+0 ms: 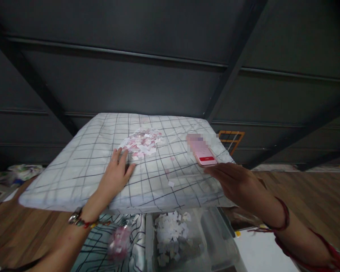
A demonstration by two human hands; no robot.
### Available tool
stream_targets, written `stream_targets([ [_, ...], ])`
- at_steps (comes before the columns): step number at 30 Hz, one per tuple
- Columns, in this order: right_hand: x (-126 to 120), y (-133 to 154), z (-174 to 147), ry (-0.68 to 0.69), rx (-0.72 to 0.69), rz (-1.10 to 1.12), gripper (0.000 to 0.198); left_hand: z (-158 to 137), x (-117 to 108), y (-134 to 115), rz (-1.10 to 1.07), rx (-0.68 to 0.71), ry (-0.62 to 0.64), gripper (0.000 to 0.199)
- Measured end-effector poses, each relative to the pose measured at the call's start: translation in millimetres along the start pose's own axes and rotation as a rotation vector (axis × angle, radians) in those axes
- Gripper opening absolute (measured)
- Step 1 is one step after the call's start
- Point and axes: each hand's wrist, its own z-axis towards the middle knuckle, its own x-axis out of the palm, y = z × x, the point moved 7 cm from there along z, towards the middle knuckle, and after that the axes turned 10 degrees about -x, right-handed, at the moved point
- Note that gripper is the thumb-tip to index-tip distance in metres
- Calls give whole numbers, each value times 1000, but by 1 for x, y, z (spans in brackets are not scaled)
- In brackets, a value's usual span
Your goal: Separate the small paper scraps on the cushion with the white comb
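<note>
My left hand (119, 172) lies with its fingers apart on the white checked cloth (96, 177). Its fingertips touch the near left edge of a loose pile of small white and pink paper pieces (143, 142). At the right, my right hand (238, 181) has its fingers closed on the near end of a pink phone (202, 151). The phone's screen faces up, partly blurred out, with a red button near its lower edge. My right thumb is hidden. A single paper piece (171, 184) lies on the cloth between my hands.
Below the cloth's near edge stands a clear plastic box (197, 241) with many white paper scraps (172, 226). To its left, a pink plastic packet (119, 241) rests on patterned fabric. A dark panelled wall (130, 87) rises behind. Wooden floor (306, 192) shows at both sides.
</note>
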Motion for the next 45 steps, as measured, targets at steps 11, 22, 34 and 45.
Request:
stream_targets([
  [11, -19, 23, 2, -28, -103, 115, 37, 0, -2, -4, 3, -5, 22, 59],
  [22, 1, -3, 16, -42, 22, -23, 32, 0, -2, -3, -1, 6, 4, 58],
  [34, 40, -21, 55, 318, 363, -221, 32, 0, -7, 2, 41, -36, -92, 52],
  [45, 37, -12, 81, 246, 356, -207, 32, -2, -6, 6, 50, -65, -141, 48],
])
